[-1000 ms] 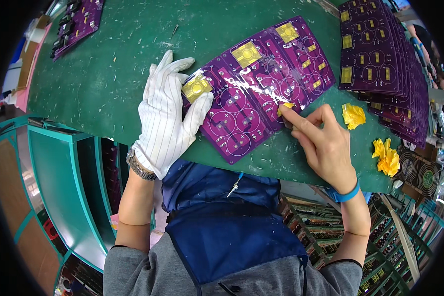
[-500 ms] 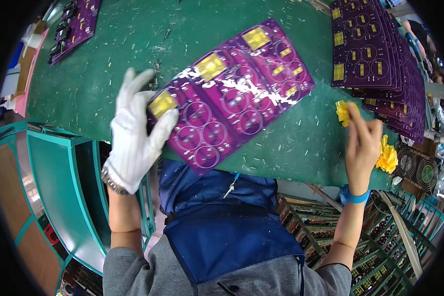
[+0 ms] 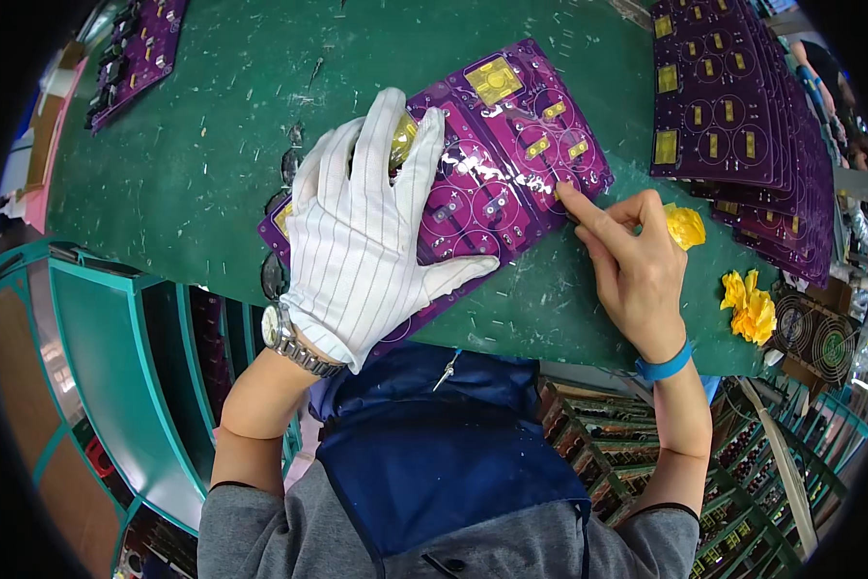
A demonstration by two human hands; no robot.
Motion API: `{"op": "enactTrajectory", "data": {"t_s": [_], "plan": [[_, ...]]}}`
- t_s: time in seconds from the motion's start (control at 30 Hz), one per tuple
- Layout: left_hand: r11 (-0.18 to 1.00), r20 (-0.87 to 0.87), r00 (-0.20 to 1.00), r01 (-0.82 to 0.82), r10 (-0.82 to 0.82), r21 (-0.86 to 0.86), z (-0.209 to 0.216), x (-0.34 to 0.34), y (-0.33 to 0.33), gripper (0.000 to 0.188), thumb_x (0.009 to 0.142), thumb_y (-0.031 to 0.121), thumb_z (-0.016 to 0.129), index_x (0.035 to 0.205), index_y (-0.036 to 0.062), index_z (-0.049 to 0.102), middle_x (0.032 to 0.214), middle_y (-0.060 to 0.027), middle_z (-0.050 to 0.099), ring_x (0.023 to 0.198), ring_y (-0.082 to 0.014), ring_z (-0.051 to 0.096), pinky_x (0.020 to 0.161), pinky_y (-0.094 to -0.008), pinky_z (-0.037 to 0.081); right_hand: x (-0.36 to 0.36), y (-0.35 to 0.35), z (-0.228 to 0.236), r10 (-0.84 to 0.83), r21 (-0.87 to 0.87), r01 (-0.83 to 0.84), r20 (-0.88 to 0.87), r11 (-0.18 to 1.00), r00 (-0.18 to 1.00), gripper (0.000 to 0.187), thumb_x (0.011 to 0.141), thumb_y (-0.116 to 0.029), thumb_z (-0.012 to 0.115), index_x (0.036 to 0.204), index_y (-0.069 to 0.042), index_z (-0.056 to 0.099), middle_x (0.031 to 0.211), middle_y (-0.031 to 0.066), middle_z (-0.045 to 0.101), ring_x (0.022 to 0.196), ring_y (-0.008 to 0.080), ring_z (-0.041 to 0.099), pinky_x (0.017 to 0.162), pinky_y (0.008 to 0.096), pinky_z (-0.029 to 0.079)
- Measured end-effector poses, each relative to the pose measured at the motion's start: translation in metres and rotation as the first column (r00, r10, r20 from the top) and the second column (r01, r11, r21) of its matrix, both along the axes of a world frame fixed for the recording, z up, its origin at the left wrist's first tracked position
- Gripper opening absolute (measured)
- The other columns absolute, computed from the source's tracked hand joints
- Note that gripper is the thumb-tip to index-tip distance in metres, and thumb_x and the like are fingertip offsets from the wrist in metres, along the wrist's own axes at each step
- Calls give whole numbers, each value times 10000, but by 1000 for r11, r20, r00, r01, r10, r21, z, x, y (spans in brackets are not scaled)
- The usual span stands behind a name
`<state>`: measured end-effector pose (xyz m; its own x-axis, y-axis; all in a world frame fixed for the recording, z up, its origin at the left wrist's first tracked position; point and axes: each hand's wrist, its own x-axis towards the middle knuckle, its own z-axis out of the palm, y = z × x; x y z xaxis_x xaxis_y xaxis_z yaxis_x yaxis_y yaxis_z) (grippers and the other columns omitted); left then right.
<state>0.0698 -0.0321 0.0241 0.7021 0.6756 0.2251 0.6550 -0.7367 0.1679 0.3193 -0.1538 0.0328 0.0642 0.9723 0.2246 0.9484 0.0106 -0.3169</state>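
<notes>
My left hand (image 3: 362, 222), in a white striped glove, lies spread and flat over the left part of a glossy purple circuit board (image 3: 463, 207). The board rests tilted on the green bench and carries yellow tape pieces. A large yellow square (image 3: 495, 80) shows near its top corner, and another is partly hidden under the glove. My bare right hand (image 3: 637, 261) has its index finger stretched to a small yellow piece near the board's right edge. Its thumb stands apart and the other fingers are curled. Beside those knuckles is a crumpled yellow tape bunch (image 3: 687, 227), partly hidden.
Another yellow tape bunch (image 3: 751, 307) lies farther right. A tall stack of purple boards (image 3: 714, 116) leans at the right, with a round-patterned dark piece (image 3: 815, 328) below it. A board with black components (image 3: 140, 63) sits at the far left of the green bench (image 3: 231, 68).
My left hand has moved from the board's left edge to lie across it. My right hand has come left from the yellow bunch to the board, which has shifted slightly left.
</notes>
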Motion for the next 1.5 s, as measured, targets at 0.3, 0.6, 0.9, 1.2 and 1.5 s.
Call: {"op": "enactTrajectory", "data": {"t_s": [0.3,0.6,0.9,1.2,1.5], "plan": [[1000,9,1000,-2,2,-14,3,-1,0,1198,722,781,799,1649,122,423,1635,-236,428,1421,-440,486,1185,-571,374,-7,34,4,70,264,-45,-87,963,994,438,896,-54,792,1294,-236,810,889,49,526,708,198,595,589,373,493],[1000,30,1000,-6,6,-22,0,-1,1,1189,719,758,818,1642,119,429,1633,-247,428,1413,-451,494,1183,-590,372,-5,39,-4,53,167,-42,-61,985,997,429,919,-50,784,1314,-218,802,879,58,505,713,204,572,605,360,483],[999,0,1000,-2,2,-32,1,-2,1,1211,702,767,821,1647,118,428,1626,-251,435,1404,-450,499,1178,-590,376,9,22,1,-56,-10,56,-23,998,998,471,913,-17,785,1331,-235,798,895,62,540,710,191,583,619,360,498],[999,15,1000,8,-7,-39,3,0,2,1202,711,776,808,1642,116,430,1627,-241,431,1406,-452,489,1181,-592,370,18,43,3,-20,308,36,-55,951,998,415,942,-85,779,1323,-248,802,882,53,519,697,193,582,613,348,505],[999,39,999,16,-14,-38,1,-1,0,1188,710,748,824,1633,108,437,1628,-240,428,1403,-448,488,1182,-596,369,3,56,-2,-9,111,2,64,994,998,391,959,-122,768,1333,-235,787,887,62,506,678,212,603,577,383,509]]}}
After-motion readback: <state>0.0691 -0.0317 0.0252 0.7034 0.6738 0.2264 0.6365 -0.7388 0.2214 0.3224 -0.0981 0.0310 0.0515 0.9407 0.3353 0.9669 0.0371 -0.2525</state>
